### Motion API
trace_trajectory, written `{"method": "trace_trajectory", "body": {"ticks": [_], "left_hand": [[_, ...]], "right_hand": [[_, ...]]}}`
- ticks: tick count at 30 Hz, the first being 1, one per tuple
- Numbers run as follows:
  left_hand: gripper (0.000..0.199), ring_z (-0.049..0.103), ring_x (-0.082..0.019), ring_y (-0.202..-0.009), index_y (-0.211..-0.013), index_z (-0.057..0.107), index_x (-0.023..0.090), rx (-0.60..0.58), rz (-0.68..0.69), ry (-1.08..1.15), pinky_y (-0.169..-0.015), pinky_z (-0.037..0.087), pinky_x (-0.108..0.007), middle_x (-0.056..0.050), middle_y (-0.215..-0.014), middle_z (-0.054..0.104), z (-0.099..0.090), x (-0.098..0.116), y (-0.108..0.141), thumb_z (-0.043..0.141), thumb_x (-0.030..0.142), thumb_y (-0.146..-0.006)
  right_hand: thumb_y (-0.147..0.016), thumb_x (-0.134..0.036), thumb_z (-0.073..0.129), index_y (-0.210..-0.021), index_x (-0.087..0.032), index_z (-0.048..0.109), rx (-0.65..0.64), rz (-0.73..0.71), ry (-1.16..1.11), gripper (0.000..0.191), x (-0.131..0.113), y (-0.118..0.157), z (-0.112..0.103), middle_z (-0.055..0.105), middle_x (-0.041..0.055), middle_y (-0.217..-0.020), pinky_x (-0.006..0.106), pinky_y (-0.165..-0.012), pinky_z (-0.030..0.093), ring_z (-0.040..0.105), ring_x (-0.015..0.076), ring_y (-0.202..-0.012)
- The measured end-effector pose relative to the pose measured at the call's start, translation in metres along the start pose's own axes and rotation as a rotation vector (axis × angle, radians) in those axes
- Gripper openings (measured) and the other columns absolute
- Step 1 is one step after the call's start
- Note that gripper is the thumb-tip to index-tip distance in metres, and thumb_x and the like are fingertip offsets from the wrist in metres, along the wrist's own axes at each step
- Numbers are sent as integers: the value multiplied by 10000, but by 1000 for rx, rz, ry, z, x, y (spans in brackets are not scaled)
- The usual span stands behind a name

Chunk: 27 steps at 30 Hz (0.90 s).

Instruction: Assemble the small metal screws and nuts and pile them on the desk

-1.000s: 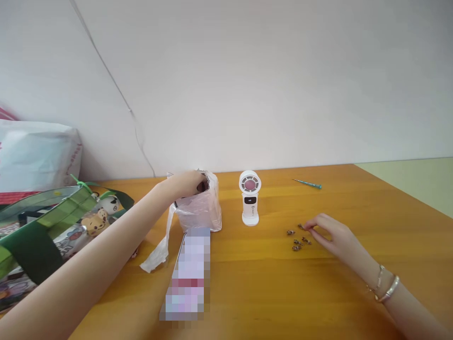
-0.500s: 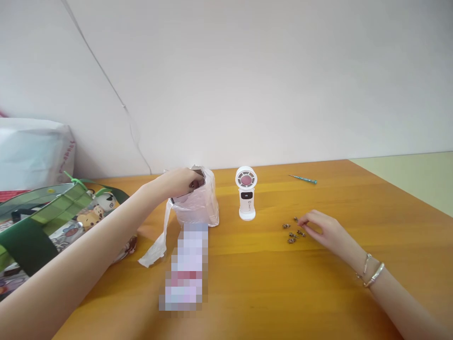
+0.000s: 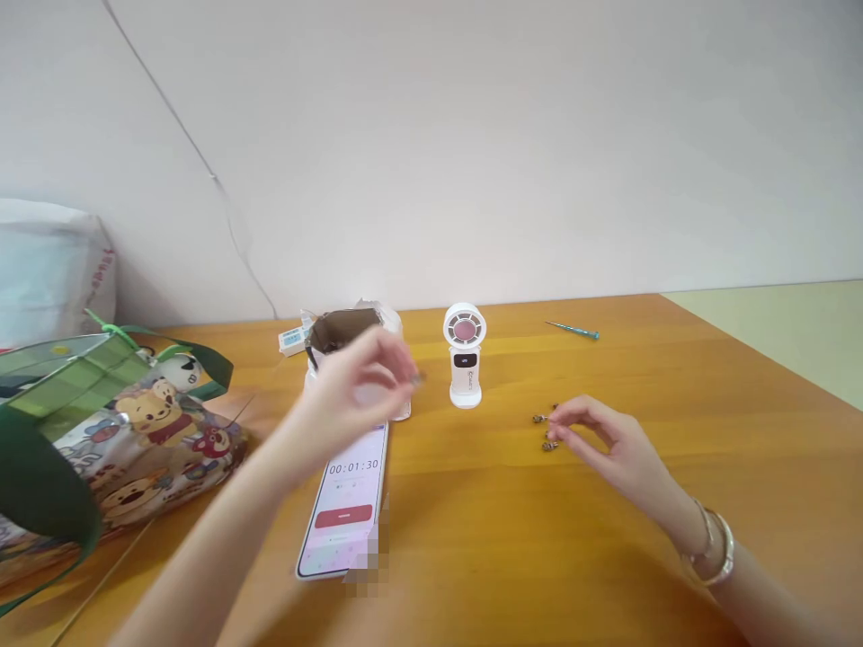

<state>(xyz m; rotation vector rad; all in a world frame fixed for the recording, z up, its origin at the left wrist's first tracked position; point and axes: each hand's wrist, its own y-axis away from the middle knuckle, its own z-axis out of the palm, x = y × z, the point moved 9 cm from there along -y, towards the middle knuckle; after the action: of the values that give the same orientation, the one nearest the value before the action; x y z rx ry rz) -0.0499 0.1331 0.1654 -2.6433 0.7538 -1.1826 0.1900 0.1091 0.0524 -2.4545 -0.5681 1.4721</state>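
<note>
Our left hand (image 3: 354,391) is blurred in front of the plastic-wrapped box (image 3: 343,329), so we cannot tell its grip. Our right hand (image 3: 600,440), fingers curled, sits at the small metal parts (image 3: 547,433) right of the white fan (image 3: 465,355); whether it pinches one is unclear.

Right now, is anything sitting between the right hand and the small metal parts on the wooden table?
Nothing visible: the right hand is directly beside the small metal parts, with nothing in between.
</note>
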Motion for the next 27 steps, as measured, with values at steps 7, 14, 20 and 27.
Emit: {"method": "trace_trajectory", "body": {"ticks": [7, 14, 20, 27], "left_hand": [[183, 583, -120, -804, -900, 438, 221, -366, -86, 357, -759, 483, -275, 23, -824, 574, 125, -8, 33, 516, 116, -773], [146, 566, -122, -801, -884, 451, 208, -413, -148, 478, -727, 467, -262, 12, -830, 565, 144, -26, 42, 514, 125, -783], [70, 564, -133, -793, -897, 508, 194, -443, -187, 432, -684, 448, -246, -7, -855, 577, 156, -30, 49, 494, 226, -837], [129, 499, -109, -703, -776, 523, 173, -467, -175, 355, -628, 377, -212, 23, -757, 567, 159, -32, 49, 502, 274, -854]], "right_hand": [[-796, -158, 567, -1052, -249, 510, -273, -95, -128, 278, -44, 16, 62, 662, -5, -871, 290, -804, 490, 632, 134, -818], [-805, -133, 532, -906, -240, 537, -253, -78, 18, 147, -32, 17, 70, 624, -4, -853, 268, -728, 480, 591, 137, -795], [-843, -146, 489, -868, -234, 520, -240, -84, 81, 96, -27, 18, 72, 590, -2, -808, 257, -680, 461, 564, 136, -749], [-862, -127, 444, -876, -229, 461, -318, -31, 79, 104, -17, 21, 80, 573, 0, -820, 257, -679, 453, 548, 132, -745]]}}
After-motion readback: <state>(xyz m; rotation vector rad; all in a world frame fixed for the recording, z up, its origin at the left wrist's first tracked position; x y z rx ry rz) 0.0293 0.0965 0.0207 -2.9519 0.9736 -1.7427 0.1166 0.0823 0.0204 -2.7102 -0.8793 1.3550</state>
